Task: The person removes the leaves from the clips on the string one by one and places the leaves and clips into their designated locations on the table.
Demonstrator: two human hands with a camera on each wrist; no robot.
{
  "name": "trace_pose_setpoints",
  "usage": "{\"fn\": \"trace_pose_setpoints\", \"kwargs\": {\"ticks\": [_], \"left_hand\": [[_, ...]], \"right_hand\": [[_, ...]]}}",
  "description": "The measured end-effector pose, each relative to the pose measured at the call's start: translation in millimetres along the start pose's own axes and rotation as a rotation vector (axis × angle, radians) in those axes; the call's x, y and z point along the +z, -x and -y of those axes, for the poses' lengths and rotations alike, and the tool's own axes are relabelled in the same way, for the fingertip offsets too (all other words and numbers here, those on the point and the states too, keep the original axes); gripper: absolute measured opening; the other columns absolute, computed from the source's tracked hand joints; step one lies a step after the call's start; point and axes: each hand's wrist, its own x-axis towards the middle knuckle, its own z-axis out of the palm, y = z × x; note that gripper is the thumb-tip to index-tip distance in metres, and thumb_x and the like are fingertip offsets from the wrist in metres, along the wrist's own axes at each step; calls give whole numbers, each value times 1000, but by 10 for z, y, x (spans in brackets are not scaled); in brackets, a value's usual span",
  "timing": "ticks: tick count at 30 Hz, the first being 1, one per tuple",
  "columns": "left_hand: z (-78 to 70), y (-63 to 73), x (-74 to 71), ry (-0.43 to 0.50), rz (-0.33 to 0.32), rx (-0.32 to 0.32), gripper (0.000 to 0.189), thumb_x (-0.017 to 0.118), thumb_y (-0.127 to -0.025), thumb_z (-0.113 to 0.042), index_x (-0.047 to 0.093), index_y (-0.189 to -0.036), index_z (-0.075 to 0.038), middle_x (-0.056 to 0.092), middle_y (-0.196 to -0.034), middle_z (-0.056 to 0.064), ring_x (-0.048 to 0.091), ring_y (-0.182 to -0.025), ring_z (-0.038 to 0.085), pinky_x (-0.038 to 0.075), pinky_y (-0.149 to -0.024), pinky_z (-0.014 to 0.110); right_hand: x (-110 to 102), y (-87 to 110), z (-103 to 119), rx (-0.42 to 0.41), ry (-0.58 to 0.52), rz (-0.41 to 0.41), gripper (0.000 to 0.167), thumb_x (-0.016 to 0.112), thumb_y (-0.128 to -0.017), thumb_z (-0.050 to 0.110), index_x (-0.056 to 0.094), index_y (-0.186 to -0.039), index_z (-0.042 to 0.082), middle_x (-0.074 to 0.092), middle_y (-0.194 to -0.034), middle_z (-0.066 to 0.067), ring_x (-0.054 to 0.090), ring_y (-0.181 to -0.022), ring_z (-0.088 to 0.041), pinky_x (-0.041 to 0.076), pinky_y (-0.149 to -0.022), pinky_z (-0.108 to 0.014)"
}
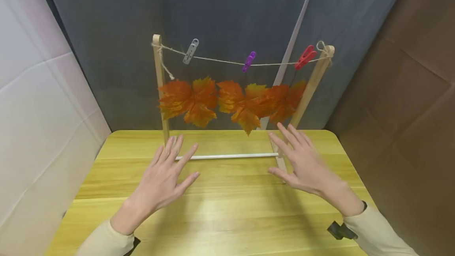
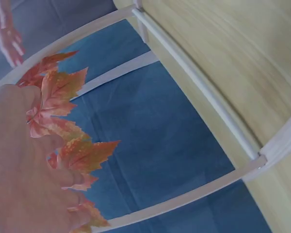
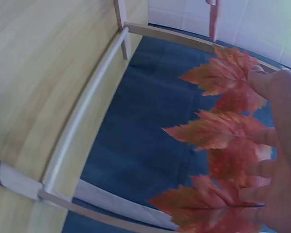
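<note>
Three orange maple leaves hang in a row from a twine line: a left leaf, a middle leaf and a right leaf. A grey clothespin, a purple clothespin and a red clothespin sit on the twine above them. My left hand is spread, palm down, near the foot of the left post. Over by the right post's foot my right hand spreads its fingers too. Neither hand holds anything. In the wrist views the fingers overlap the leaves; contact cannot be told.
The twine is tied to a left wooden post and a right wooden post. A white rod joins them low down, above the yellow wood-grain table. Dark cloth hangs behind, brown cloth at right.
</note>
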Motion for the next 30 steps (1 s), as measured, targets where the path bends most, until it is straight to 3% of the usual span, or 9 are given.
{"fn": "trace_pose_setpoints", "kwargs": {"ticks": [5,11,15,22,25,30], "left_hand": [[19,-102,-71,-8,-20,52,71,59,-97,-53,40,-157,-20,22,-166,24,22,-153,45,26,-119,63],[-1,-213,-183,6,-12,85,74,57,-99,-52,32,-160,-19,15,-168,21,23,-153,43,29,-119,61],[-57,-299,-220,39,24,114,76,53,-100,-54,25,-162,-21,13,-170,18,22,-154,40,30,-120,58],[-177,-530,-251,61,16,169,78,51,-100,-57,21,-163,-22,14,-170,16,20,-156,36,28,-122,54],[-200,-611,-264,61,1,189,79,52,-100,-56,21,-163,-21,14,-170,15,21,-156,36,29,-122,53],[-254,-789,-287,80,-18,227,79,51,-101,-54,18,-164,-18,9,-171,13,21,-155,37,29,-123,51]], "right_hand": [[-249,-47,-36,5,4,-62,92,74,-86,49,29,-161,20,25,-167,-16,28,-150,-48,27,-115,-70],[-516,-125,-88,-11,47,-111,90,72,-88,51,32,-160,16,27,-167,-15,34,-148,-45,33,-113,-66],[-639,-182,-107,-43,55,-149,86,66,-92,54,32,-159,13,28,-166,-15,38,-146,-43,41,-106,-66],[-794,-305,-188,-83,61,-270,81,48,-98,62,35,-158,9,33,-164,-16,41,-144,-42,44,-102,-67],[-827,-385,-216,-100,55,-314,80,50,-98,59,37,-157,7,35,-163,-18,43,-143,-43,44,-103,-67],[-895,-511,-267,-99,28,-374,80,68,-91,41,38,-155,5,37,-162,-17,44,-142,-42,42,-108,-63]]}}
